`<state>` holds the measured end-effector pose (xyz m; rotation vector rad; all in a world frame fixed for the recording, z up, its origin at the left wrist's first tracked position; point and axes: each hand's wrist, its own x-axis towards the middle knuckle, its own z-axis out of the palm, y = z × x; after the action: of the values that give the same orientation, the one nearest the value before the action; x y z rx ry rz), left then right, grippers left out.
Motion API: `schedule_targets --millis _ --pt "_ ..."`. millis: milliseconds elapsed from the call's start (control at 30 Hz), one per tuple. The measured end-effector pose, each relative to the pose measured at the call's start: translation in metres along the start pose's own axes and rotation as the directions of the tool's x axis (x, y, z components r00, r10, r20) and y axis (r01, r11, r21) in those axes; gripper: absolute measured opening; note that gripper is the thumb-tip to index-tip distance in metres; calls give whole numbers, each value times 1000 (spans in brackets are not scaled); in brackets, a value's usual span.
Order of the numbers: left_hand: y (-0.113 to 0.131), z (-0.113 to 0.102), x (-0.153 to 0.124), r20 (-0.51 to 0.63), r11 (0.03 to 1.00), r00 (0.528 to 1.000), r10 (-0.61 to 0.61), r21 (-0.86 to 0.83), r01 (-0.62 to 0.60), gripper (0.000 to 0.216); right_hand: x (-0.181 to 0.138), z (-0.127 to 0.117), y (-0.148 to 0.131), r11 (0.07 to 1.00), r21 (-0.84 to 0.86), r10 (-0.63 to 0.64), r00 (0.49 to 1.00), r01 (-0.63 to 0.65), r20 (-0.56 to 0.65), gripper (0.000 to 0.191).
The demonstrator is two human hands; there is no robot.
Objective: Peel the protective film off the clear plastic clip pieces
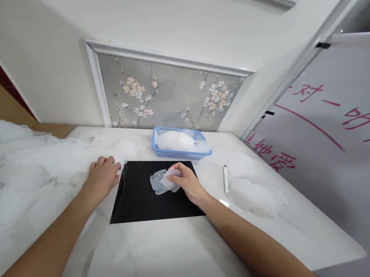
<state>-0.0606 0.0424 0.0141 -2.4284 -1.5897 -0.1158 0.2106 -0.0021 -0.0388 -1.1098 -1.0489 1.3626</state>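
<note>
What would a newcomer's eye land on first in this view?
Probably the black mat, stark against the pale tabletop, with the right hand pinching a translucent piece over it. Next might come the blue basket at the mat's far edge, holding whitish pieces, and the red handwriting on the white panel at far right.

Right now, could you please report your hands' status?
Right hand pinching translucent piece over black mat. Left hand open by mat's left edge. Blue basket beyond.

This looks like a small workshop corner: the blue basket [181, 154] has a black mat [139, 206] before it, heaped translucent pieces [20, 165] leftward, a handwritten whiteboard [332, 196] rightward.
</note>
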Motion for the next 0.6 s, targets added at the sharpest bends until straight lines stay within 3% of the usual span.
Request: schedule_targets --millis 167,233,333,400,433,500,533,600 --pt "2 -9 4 -42 976 995 -85 -205 75 14 2 -3 -4 995 97 3 997 4 -71 26" --pt "8 -12 3 -131 934 981 -143 -344 90 10 3 -3 -7 990 141 20 998 -11 -67 23" --pt "28 -13 -3 -265 841 949 -170 -540 0 6 3 -3 -11 988 149 48 999 -43 -26 23" --pt "47 -11 -9 -248 772 968 -49 -625 -120 10 4 -4 -13 998 46 42 999 -42 -5 27" --pt "55 -9 -11 -180 733 979 93 -653 -190 12 4 -4 -13 999 -48 23 1000 -23 4 28" --pt "67 -6 -15 -63 662 938 340 -692 -287 14 4 -6 -12 956 -291 -32 999 43 40 27" --pt "69 -5 -16 -24 644 916 400 -703 -300 17 3 -6 -11 909 -409 -59 996 78 60 25" --pt "67 -2 -16 -6 658 928 374 -703 -270 22 3 -8 -10 798 -587 -98 990 139 101 20"
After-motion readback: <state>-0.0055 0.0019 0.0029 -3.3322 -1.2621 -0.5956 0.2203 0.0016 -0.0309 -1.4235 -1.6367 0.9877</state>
